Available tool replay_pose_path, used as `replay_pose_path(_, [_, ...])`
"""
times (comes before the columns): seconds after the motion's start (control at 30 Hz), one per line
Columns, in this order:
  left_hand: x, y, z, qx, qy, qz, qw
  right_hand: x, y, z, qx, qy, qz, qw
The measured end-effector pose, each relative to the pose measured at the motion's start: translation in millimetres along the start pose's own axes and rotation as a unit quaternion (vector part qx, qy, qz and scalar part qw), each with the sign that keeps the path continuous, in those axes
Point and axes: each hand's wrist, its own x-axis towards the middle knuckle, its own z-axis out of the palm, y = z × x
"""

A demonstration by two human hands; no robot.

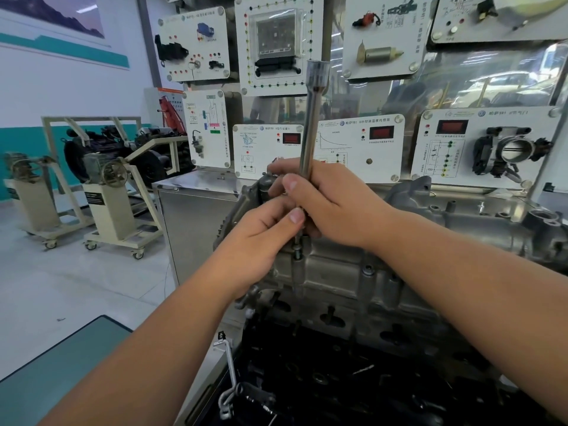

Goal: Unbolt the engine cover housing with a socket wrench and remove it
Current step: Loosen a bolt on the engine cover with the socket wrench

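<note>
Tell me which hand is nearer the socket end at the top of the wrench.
Right. The right hand grips the socket wrench shaft higher up, closer to the socket end. The left hand pinches lower, near the bolt.

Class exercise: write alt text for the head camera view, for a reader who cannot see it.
Two bare hands hold a long chrome socket extension upright over a bolt on a grey metal engine housing; the right hand grips the shaft and the left hand pinches its lower end. Behind stand white training panels with mounted car parts.
</note>
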Motion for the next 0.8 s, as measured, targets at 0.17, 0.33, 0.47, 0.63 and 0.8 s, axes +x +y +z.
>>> replay_pose_path(0.17, [0.3, -1.7, -3.2, -0.002, -0.006, 0.001, 1.000, -1.7, 0.1, 0.3, 0.009, -0.024, 0.000, 1.000])
replay_pose_path(0.33, [3.5, -4.3, 4.4, -0.020, 0.023, 0.016, 0.999, -2.0, -0.4, -0.5, -0.013, 0.049, -0.009, 0.999])
replay_pose_path(0.47, [1.4, -4.4, 0.2, -0.016, 0.026, -0.002, 1.000, -0.9, 1.0, 0.4, -0.004, 0.020, -0.003, 1.000])
replay_pose_path(0.63, [-0.1, -4.9, -2.5, -0.001, 0.019, 0.004, 1.000, -0.8, -0.6, 0.9, 0.013, -0.012, 0.008, 1.000])
replay_pose_path(0.8, [1.3, -5.8, 4.2, -0.012, 0.025, 0.051, 0.998, -2.6, -1.3, -0.3, 0.008, 0.037, -0.030, 0.999])
